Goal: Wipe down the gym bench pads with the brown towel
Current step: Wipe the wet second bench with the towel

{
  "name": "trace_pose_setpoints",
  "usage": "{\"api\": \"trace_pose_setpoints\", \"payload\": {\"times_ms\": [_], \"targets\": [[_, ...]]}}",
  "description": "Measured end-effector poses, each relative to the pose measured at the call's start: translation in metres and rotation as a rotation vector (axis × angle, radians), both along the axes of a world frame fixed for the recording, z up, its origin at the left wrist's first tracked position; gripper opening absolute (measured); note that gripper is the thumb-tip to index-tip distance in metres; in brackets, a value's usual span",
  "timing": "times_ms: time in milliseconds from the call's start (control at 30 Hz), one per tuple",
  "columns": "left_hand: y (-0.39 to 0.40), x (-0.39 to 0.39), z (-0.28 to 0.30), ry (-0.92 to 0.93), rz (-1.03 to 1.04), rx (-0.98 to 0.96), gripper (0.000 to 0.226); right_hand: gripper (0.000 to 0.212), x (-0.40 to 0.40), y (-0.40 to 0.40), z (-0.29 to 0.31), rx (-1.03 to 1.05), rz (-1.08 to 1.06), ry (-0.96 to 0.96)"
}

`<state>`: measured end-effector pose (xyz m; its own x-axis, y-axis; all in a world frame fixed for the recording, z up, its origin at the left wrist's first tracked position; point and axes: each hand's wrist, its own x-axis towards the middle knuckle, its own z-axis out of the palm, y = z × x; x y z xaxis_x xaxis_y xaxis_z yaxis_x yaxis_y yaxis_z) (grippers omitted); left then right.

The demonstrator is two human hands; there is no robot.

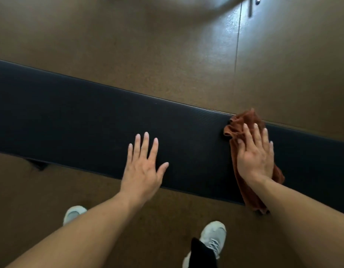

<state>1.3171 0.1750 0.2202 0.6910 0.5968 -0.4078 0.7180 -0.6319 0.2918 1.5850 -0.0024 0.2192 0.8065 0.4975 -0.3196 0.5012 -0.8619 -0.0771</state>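
On the left half of the bench pad (pixel 70 113), bare vinyl, nothing on it. Left hand (pixel 143 167) mid-pad, flat, fingers spread, holding nothing. Right hand (pixel 254 153) right of it, fingers straight, pressing the brown towel (pixel 242 120) down. Towel's long axis runs near-to-far across the pad, bunched end at the far edge, tail hanging off the near edge. Risk: no real grip, so the towel could slide out or drop to the floor (pixel 128 45).
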Motion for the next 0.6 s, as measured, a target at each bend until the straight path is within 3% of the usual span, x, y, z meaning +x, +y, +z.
{"api": "trace_pose_setpoints", "payload": {"times_ms": [200, 333, 433, 600], "targets": [[-0.089, 0.056, 0.005, -0.035, 0.043, -0.083, 0.073, 0.06, 0.051, -0.093, 0.012, -0.017, -0.296, 0.027], [-0.072, 0.006, -0.007, -0.071, -0.266, -0.009, 0.065, 0.054, 0.021, -0.064, 0.009, 0.115, -0.332, 0.016], [-0.034, -0.046, -0.014, -0.089, -0.387, 0.065, 0.064, 0.048, -0.036, -0.016, 0.003, 0.23, -0.098, -0.019], [0.039, -0.136, -0.016, -0.054, -0.095, 0.165, 0.071, 0.046, -0.181, 0.104, -0.013, 0.301, 0.441, 0.012]]}}
